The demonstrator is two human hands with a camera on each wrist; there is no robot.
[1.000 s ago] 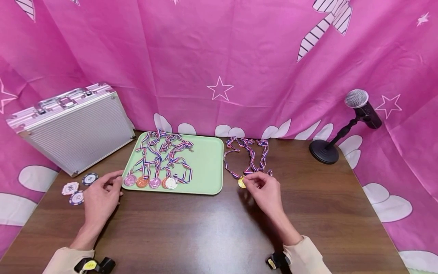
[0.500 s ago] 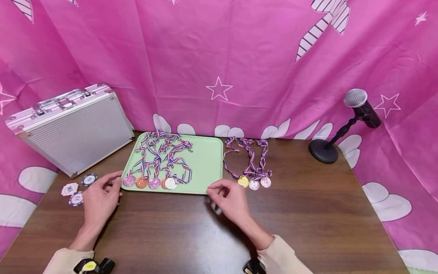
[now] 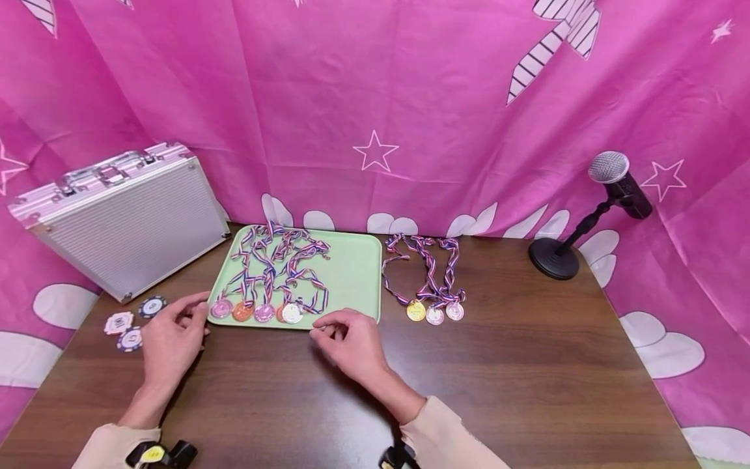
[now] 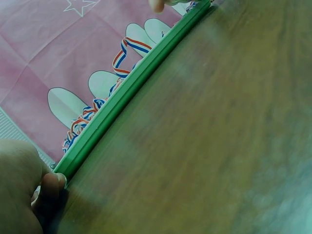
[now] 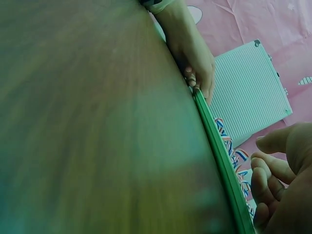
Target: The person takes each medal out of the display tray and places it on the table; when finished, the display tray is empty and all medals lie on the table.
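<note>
The green tray (image 3: 351, 277) lies on the table with several ribboned medals near its front rim: a pinkish medal (image 3: 221, 308), a bronze medal (image 3: 243, 311), another pinkish one and a silver medal (image 3: 292, 312) partly covering a bronze one. My left hand (image 3: 174, 339) pinches the tray's front left corner; its thumb and fingertips meet the rim in the left wrist view. My right hand (image 3: 351, 345) hovers at the tray's front edge, right of the silver medal, fingers loosely bent and holding nothing. Right of the tray lie a gold medal (image 3: 415, 311) and two pale medals (image 3: 445, 313).
A silver case (image 3: 129, 221) stands on its side at the back left. Several poker chips (image 3: 130, 339) lie left of my left hand. A microphone (image 3: 622, 189) on a black stand (image 3: 553, 259) is at the back right. A pink curtain (image 3: 375, 98) hangs behind.
My right hand has let go of the gold medal, leaving it beside the two pale ones, and has moved left to the tray's front edge. The left hand has stayed at the corner.
</note>
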